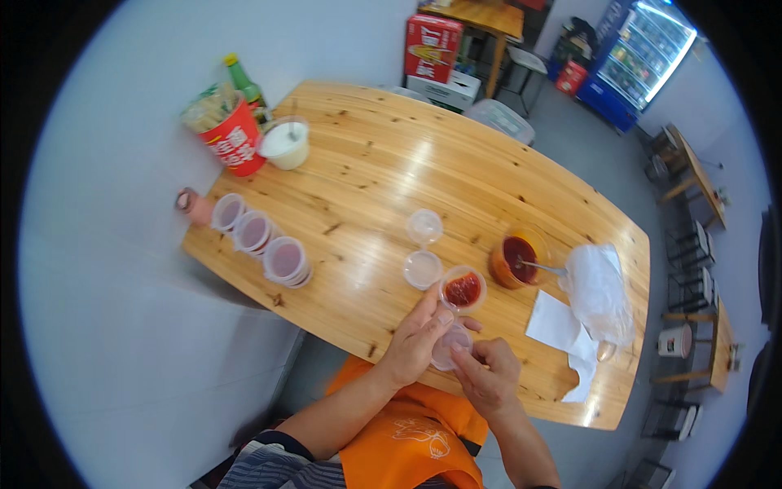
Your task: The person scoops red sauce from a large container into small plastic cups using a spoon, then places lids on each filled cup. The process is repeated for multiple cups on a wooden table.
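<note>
My left hand (418,342) grips a small clear plastic cup (463,289) with red sauce in it, tilted towards me above the table's near side. Between the thumb and fingers of my right hand (492,373) is a clear plastic lid (452,347), just below the cup and apart from its rim. Beyond my left hand lie two more clear plastic pieces: a round one (423,269) and another (424,226) behind it; cups or lids, I cannot tell which. To the right stands a larger tub of dark red sauce (519,260) with a metal spoon (540,266) in it.
Lidded sauce cups (285,258) stand in stacks along the left edge of the wooden table (366,147). Behind them are a red bucket (235,137), a green bottle (247,88) and a white-filled tub (287,143). A plastic bag (599,293) and paper (553,321) lie right.
</note>
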A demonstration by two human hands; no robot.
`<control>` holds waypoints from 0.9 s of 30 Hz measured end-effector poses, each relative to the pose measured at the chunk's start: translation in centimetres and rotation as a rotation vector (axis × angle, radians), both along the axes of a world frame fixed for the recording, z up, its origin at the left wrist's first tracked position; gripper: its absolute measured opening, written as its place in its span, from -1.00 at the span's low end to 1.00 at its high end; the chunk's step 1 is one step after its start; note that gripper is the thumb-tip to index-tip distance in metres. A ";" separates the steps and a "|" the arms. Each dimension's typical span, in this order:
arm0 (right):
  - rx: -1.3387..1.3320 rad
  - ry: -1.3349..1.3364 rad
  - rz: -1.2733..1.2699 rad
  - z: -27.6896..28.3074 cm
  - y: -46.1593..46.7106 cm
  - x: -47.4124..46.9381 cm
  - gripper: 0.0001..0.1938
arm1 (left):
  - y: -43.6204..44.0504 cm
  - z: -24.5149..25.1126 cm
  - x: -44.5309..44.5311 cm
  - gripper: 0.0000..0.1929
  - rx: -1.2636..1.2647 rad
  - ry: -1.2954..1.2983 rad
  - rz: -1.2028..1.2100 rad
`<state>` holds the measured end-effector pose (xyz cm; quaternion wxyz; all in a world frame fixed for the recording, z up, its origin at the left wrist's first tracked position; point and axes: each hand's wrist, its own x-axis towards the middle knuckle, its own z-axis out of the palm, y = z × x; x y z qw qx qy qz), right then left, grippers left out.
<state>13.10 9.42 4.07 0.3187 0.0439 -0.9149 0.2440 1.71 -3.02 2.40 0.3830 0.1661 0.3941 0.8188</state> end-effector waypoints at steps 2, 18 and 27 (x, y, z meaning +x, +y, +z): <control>-0.061 -0.009 0.085 0.7 0.2 -0.5 -0.61 | -1.2 -0.1 -0.6 -0.31 0.038 -0.016 0.014; -0.426 -0.430 -0.249 0.1 -3.2 -6.8 -0.72 | -5.8 -0.5 -0.8 -0.66 -0.325 0.065 0.051; -0.708 -0.598 -0.071 0.3 -4.8 -8.9 -0.54 | -7.4 -1.0 -2.4 -0.69 -0.462 0.315 0.200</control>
